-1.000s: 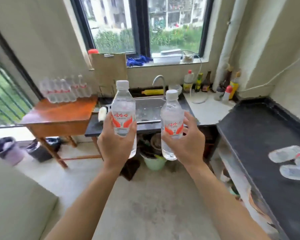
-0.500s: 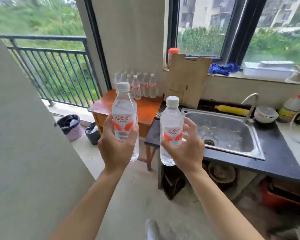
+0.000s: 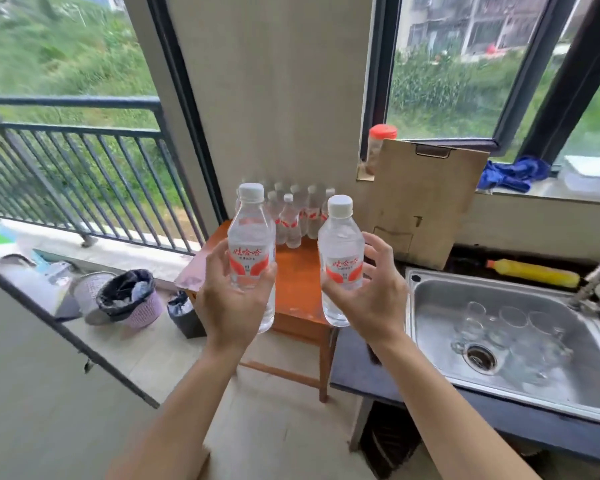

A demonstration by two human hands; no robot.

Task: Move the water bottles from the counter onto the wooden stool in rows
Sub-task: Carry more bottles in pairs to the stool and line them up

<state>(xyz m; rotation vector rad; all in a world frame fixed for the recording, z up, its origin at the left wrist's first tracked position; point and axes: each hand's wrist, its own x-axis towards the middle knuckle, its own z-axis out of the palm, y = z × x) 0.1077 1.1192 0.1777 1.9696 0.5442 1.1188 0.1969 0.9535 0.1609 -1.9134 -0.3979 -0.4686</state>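
I hold two clear water bottles with white caps and red labels upright in front of me. My left hand (image 3: 234,303) grips the left bottle (image 3: 251,237) around its lower half. My right hand (image 3: 371,299) holds the right bottle (image 3: 340,244) the same way, with its fingers spread. Behind them stands the orange wooden stool (image 3: 297,282), against the wall. Several more water bottles (image 3: 297,216) stand in a group at its back edge. The stool's front part is bare wood.
A steel sink (image 3: 499,341) with glass cups in it lies to the right in a dark counter (image 3: 357,362). A cardboard sheet (image 3: 426,202) leans on the wall beside the stool. Two bins (image 3: 129,299) sit on the floor at left, by a railing.
My view has swung left and moved closer to the stool, which now sits right behind both bottles. My hands have kept the bottles upright in the same grip.
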